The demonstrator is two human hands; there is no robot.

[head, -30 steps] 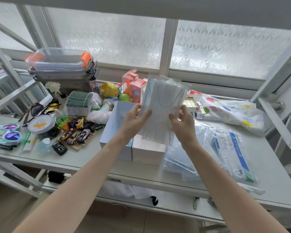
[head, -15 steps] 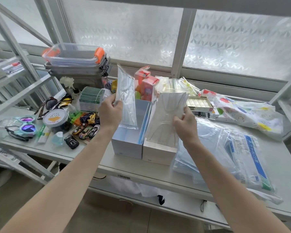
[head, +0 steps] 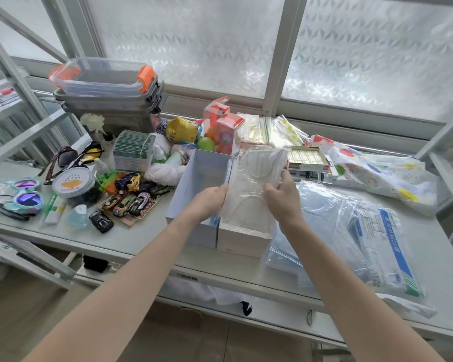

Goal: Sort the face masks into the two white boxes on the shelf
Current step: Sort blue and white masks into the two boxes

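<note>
A second ago both hands held one clear packet of masks together, up in front of the window. Half a second ago they had parted: the left hand (head: 209,202) lifted a bluish packet at 11 o'clock above the left white box (head: 194,186), while the right hand (head: 283,198) kept the white mask packet (head: 256,184) over the right white box (head: 242,239). Now the bluish packet has left the left hand's grip; a blue edge shows inside the left box against its right wall. The left hand has come across to the white packet's left edge, and the packet stands lower, its bottom in the right box.
</note>
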